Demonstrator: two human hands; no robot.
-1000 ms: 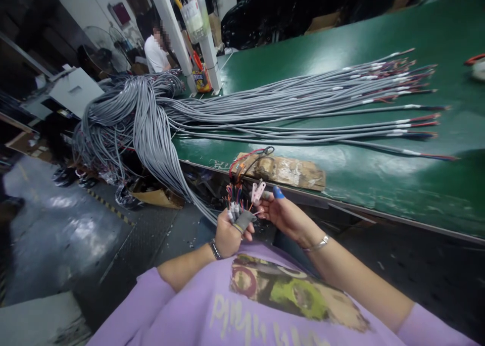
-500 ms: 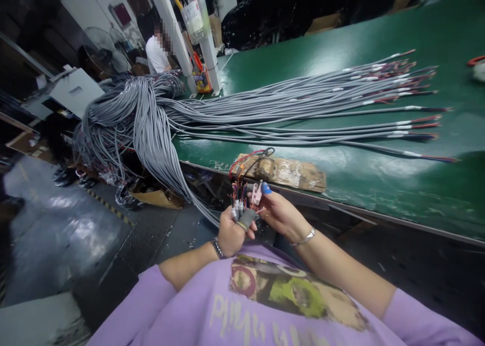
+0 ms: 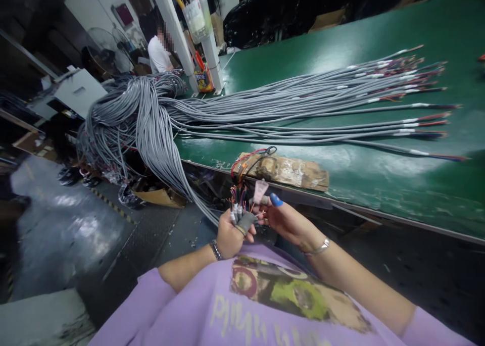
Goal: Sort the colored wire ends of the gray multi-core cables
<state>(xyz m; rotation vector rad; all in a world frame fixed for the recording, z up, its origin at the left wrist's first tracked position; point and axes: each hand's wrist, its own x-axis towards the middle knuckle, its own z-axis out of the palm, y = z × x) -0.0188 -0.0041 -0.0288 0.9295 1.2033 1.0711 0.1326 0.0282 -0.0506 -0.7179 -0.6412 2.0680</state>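
Note:
My left hand (image 3: 230,235) is wrapped round a bundle of grey cables, their white-banded ends (image 3: 237,210) and thin coloured wires pointing up. A grey wrap (image 3: 247,221) covers one of its fingers. Close on the right, my right hand (image 3: 282,219) has curled fingertips at the loose wires beside the bundle. Its thumb, under a blue finger cover (image 3: 276,200), stands off from the fingers. A blurred pale pink clip (image 3: 260,190) rises from those curled fingers, apparently held among them; its lower end is hidden.
Long grey cables (image 3: 288,106) lie across the green bench (image 3: 379,184) and hang off its left end in a thick heap (image 3: 151,124). A worn wooden block (image 3: 299,173) with red and black leads sits at the front edge. A person (image 3: 159,53) is behind a white post.
My right hand has shifted slightly right, and its thumb has come away from the clip. The pink clip has turned and looks narrower. My left hand keeps its hold on the cables.

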